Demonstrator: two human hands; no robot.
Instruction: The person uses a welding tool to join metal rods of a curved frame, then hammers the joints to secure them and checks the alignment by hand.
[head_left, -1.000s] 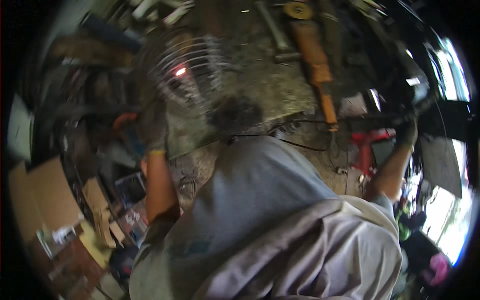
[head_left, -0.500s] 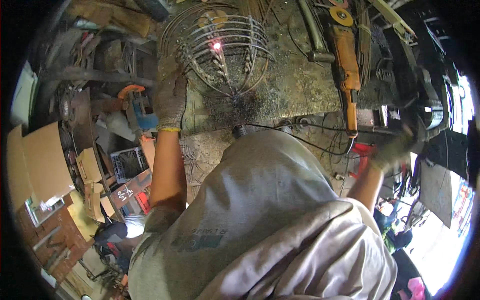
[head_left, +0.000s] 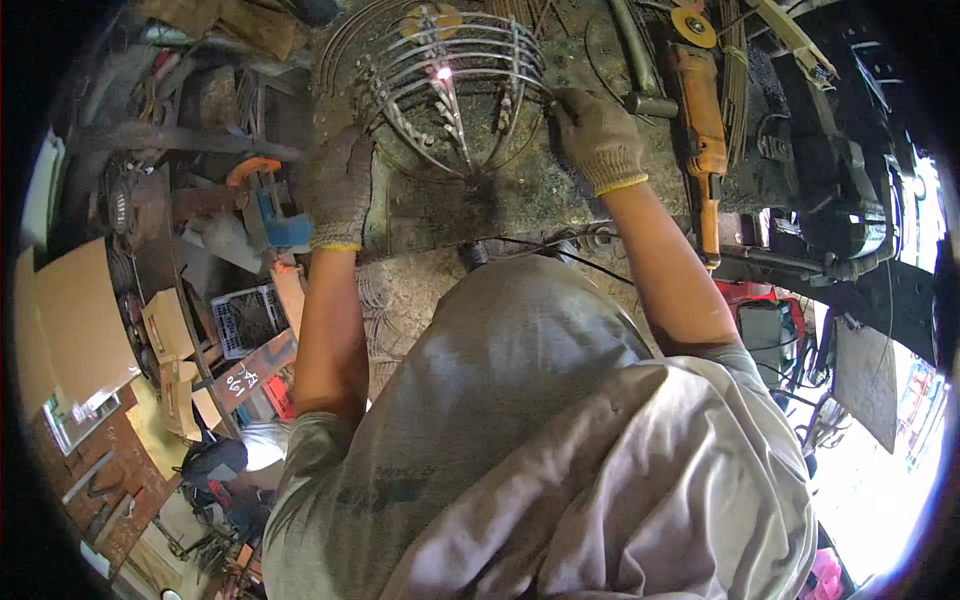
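Note:
A rounded cage of bent metal rods (head_left: pixel 455 60) rests on the grimy metal workbench (head_left: pixel 510 215), its ribs meeting at a point on the near side. A small glowing bright spot shows at one of its middle ribs, with lumpy weld beads along the rods. My left hand (head_left: pixel 340 190), in a dirty knit glove with a yellow cuff, is closed at the cage's left edge; its fingertips are in shadow. On the opposite side, my right hand (head_left: pixel 605 140), gloved alike, has its fingers closed on the cage's right rim.
An orange angle grinder (head_left: pixel 700 130) and a hammer (head_left: pixel 640 75) lie right of the cage, beside thin rods (head_left: pixel 735 100). A cable (head_left: pixel 600 265) hangs below the bench's near edge. Left are a plastic crate (head_left: pixel 248 320), cardboard (head_left: pixel 80 320) and a blue tool with an orange part (head_left: pixel 280 225).
My right hand has come in from the far right, beyond the grinder, to the cage's right rim. My left hand stays at the left edge. The view has shifted slightly.

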